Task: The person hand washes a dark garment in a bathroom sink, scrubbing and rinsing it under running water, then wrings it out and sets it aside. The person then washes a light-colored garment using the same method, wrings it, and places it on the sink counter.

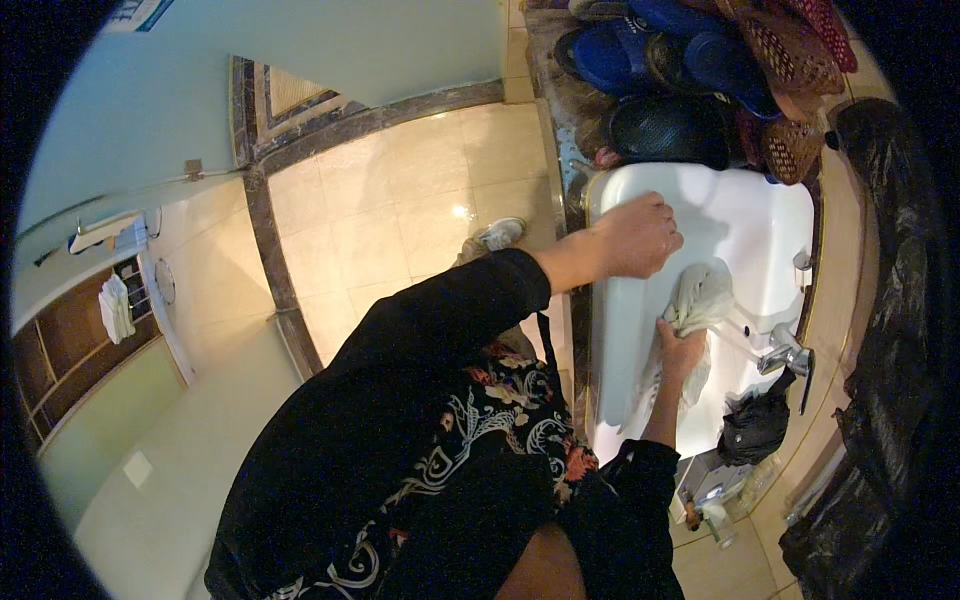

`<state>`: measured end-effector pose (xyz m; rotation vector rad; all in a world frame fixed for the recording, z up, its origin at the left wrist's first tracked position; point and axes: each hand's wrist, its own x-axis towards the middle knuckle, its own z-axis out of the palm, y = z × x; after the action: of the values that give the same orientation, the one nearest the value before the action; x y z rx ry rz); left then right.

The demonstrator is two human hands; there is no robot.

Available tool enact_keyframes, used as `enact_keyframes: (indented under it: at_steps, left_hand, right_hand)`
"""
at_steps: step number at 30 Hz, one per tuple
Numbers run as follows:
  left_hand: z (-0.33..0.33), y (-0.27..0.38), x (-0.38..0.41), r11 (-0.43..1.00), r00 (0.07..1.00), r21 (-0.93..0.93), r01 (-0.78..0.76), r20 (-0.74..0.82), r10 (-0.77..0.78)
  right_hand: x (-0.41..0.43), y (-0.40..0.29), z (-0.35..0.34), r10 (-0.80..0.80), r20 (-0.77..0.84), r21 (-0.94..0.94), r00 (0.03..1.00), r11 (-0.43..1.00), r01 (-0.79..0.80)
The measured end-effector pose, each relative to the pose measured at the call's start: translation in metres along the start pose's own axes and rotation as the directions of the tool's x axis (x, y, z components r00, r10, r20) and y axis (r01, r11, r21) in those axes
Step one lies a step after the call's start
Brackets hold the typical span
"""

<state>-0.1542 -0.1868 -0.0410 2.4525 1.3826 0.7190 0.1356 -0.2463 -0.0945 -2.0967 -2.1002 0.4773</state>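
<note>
In the white sink basin [765, 217], my right hand [681, 349] grips a bunched, wet-looking pale cloth [701, 296]. Part of the cloth hangs down beside my wrist. A stream of water runs towards it from the chrome mixer tap [784, 356]. My left hand [641, 236] hovers over the near side of the basin, apart from the cloth. Its fingers are curled in, and nothing shows between them.
Blue, black, brown and red shoes [667, 131] crowd the counter left of the basin. A crumpled black item [756, 427] lies beside the tap, near small bottles [716, 521]. Black plastic sheeting [885, 315] lines the far side. Tiled floor [375, 225] lies behind me.
</note>
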Motion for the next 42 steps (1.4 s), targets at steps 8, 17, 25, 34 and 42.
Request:
enact_keyframes:
  at_steps: [8,17,25,34,42]
  left_hand:
    - [-0.001,-0.002,-0.002,0.999,0.999,0.044,0.026,-0.042,-0.024]
    - [0.023,-0.003,-0.001,1.0,0.985,-0.003,0.001,-0.172,-0.002]
    - [0.018,-0.001,-0.011,0.999,0.967,-0.043,-0.007,-0.254,-0.004]
    - [0.011,0.003,-0.005,0.998,0.984,-0.061,-0.004,-0.178,-0.007]
    - [0.014,0.003,-0.001,0.997,0.979,-0.078,0.003,-0.202,-0.018]
  right_hand:
    - [0.042,0.057,-0.009,0.086,0.146,0.064,0.986,0.993,-0.096]
    - [0.029,0.021,-0.012,-0.119,0.43,0.118,0.895,0.99,0.075]
    - [0.011,0.017,0.007,-0.025,-0.194,0.443,0.981,0.89,0.11]
    - [0.024,-0.002,-0.008,0.062,0.103,-0.086,0.993,0.995,-0.053]
    - [0.013,0.03,-0.014,-0.125,0.336,-0.136,0.933,0.974,0.179]
